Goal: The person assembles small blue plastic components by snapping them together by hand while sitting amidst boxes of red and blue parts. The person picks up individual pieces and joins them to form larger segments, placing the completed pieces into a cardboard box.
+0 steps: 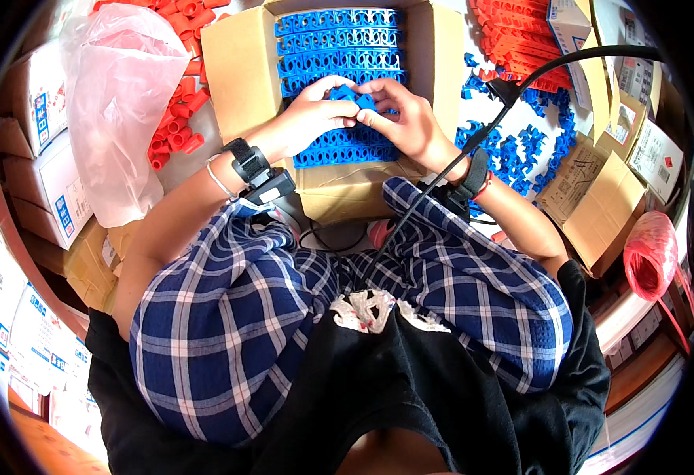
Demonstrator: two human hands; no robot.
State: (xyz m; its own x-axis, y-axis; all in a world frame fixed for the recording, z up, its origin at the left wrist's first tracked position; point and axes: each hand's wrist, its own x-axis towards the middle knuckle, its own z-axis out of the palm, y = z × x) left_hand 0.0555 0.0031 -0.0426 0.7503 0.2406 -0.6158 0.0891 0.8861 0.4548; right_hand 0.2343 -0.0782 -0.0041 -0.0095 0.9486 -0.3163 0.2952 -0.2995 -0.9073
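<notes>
Left grip (315, 109) and right grip (407, 119) both pinched round blue clips (346, 94), between fingertips; packed rows (343, 62) in box (240, 71) beneath. Slackened pinch could spill clips; cable (600, 52) beside right grip could snag wrist.

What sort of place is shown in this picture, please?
Probably a storeroom or small workshop: an open carton holds rows of blue parts, loose red tubes lie in a heap, and more cardboard boxes stand on both sides.

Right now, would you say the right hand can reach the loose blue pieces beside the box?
Probably yes: the loose pieces lie nearby, though the right hand holds blue parts and a black cable crosses between.
</notes>
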